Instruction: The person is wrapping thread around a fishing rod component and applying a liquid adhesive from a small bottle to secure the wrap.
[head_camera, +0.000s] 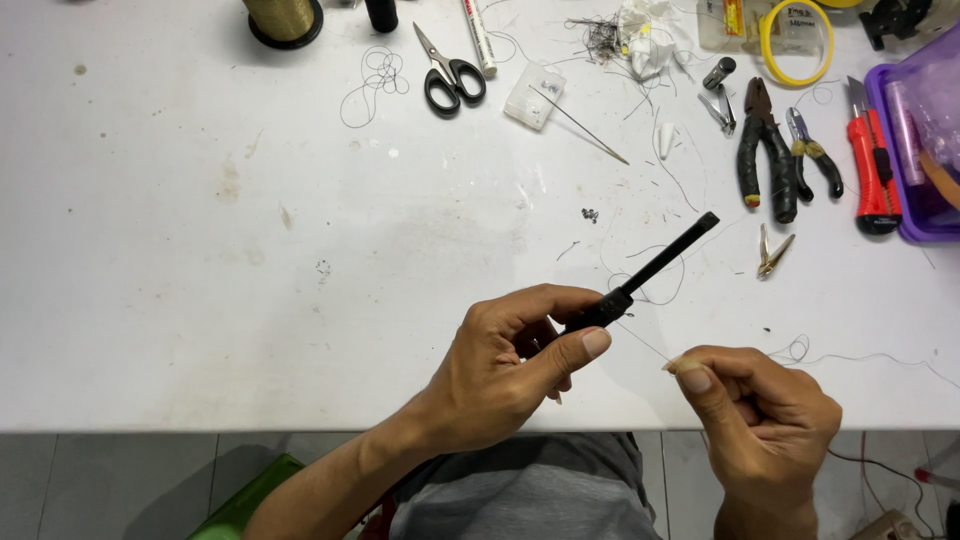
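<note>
Item: black rod (655, 265), held in my left hand (510, 365), long axis pointing up-right over the counter (200, 250); my right hand (765, 420), just beside, fingers pinched narrow on a thin thread (645, 345) leading to the rod.

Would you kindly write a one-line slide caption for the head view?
Left hand grips a slim black rod while the right hand pinches a fine thread over a white table.
</note>
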